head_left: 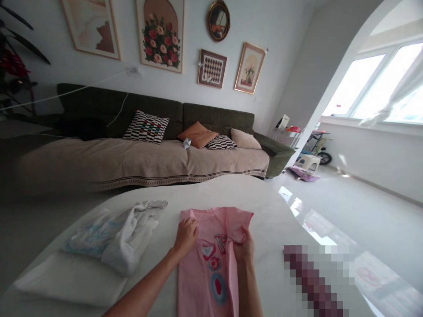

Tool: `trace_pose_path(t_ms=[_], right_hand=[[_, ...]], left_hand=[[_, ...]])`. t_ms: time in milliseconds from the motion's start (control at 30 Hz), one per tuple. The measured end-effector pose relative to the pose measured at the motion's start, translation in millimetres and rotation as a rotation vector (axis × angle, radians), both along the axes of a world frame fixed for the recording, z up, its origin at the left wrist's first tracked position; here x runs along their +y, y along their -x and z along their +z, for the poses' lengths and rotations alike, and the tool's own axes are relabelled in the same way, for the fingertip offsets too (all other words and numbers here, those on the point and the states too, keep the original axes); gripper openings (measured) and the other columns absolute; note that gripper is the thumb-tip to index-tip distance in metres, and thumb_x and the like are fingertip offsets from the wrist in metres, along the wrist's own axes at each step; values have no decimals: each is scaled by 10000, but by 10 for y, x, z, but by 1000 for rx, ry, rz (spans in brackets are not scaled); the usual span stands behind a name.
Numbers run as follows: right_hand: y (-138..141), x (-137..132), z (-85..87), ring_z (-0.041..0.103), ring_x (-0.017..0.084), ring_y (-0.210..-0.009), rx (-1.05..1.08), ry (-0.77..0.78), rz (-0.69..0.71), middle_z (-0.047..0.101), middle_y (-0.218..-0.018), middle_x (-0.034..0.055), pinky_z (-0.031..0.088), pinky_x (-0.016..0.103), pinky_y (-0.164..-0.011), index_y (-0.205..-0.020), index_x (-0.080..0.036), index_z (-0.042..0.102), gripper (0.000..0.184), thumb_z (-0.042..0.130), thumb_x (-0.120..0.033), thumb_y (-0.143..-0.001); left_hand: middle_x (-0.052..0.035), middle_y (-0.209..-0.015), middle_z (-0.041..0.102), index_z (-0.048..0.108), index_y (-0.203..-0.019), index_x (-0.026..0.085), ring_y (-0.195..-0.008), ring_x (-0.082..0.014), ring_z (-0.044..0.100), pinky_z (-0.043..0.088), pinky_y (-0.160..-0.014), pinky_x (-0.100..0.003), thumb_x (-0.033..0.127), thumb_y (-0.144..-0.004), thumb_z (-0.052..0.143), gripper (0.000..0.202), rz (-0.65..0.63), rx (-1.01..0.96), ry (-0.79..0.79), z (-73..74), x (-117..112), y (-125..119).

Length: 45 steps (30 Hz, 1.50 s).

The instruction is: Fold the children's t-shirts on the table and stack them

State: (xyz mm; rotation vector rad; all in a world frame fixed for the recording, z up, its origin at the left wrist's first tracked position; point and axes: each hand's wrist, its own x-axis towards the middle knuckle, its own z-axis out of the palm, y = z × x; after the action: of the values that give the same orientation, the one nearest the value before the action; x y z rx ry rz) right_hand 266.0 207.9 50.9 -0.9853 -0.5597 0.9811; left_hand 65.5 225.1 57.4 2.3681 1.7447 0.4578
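Note:
A pink short-sleeved shirt (206, 253) lies lengthwise on the white table, its sides partly folded inward. Its front carries a print of blue, red and pink rounded shapes. My left hand (187, 233) is closed on the cloth near the upper left shoulder, fingers curled. At the opposite side my right hand (244, 247) grips the sleeve edge and a fold of the shirt, with part of its fingers hidden by the fabric. The shirt's lower end runs out of the bottom of the view.
Left on the table (264, 198) are a crumpled clear plastic bag (89, 233), white-grey cloth (127, 242) and a flat white piece (72, 279). A pixelated dark-red area (312, 281) covers something at the right. Beyond stands a green sofa (218, 115) with cushions.

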Motion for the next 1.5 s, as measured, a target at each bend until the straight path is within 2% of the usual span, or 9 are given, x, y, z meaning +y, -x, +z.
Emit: trace_pose_path(t_ms=[133,300,500,667,833,1000,1133,1333,1500], right_hand=[[-134,13,51,585,127,-615,101,20,19,603,-641,-40,488,274,-598,-693,-204,485,176,559,-344,-616],[-111,57,127,539,92,-519,137,32,58,580,-588,-70,445,214,-507,-684,-197,475,209,618,-300,-571],[-36,-1,227,516,81,-514,118,23,63,564,-592,-76,430,201,-514,-701,-196,469,202,604,-307,-598],[86,-40,288,493,69,-517,58,9,65,541,-591,-87,405,177,-512,-741,-198,485,179,592,-310,-649],[381,0,225,562,155,-881,-473,-16,107,629,-883,6,441,251,-744,-837,-195,548,218,512,-388,-742],[545,-25,-2,512,198,-1069,-1048,-21,309,578,-1129,77,391,329,-902,-1088,-196,535,364,455,-404,-801],[366,-46,-108,360,216,-1227,-1289,122,145,447,-1290,138,318,386,-980,-1209,-130,460,421,305,-301,-857],[148,-107,-182,171,201,-1315,-1590,331,380,291,-1404,59,217,414,-1033,-1334,-210,318,485,312,-244,-850],[152,-209,-169,125,202,-1324,-1626,377,314,205,-1430,49,215,440,-1030,-1370,-203,217,505,246,-354,-889]], left_hand=[[-56,-1111,572,558,-1062,181,-1051,-169,497,341,-939,-370,212,-871,398,251,-89,15,49,65,541,-134],[-52,-1040,572,565,-977,148,-980,-197,526,401,-863,-440,360,-832,510,262,-67,57,100,32,830,-147],[-35,-1027,581,581,-965,190,-1032,-212,494,275,-954,-514,315,-831,495,202,-123,-38,43,15,896,-160],[-80,-1330,395,437,-1231,207,-1258,-208,270,154,-1052,-447,266,-837,410,399,-162,-181,-41,-156,630,-180],[-32,-1308,457,496,-1193,236,-1252,-212,313,215,-1047,-414,302,-790,467,409,-223,-321,14,-425,392,-188],[-72,-1206,548,518,-1150,154,-1152,-155,458,368,-963,-328,168,-850,218,425,-24,-512,35,-520,593,-123],[-83,-1196,552,461,-1182,136,-1081,-156,522,427,-895,-291,174,-810,373,384,48,-597,23,-541,683,-97],[-93,-1108,588,487,-1143,154,-1061,-186,523,404,-918,-368,40,-740,409,426,96,-500,-31,-385,639,-259],[-80,-1368,363,381,-1285,213,-1287,-216,243,222,-1043,-422,175,-808,418,479,-71,-323,-80,-213,370,-517]])
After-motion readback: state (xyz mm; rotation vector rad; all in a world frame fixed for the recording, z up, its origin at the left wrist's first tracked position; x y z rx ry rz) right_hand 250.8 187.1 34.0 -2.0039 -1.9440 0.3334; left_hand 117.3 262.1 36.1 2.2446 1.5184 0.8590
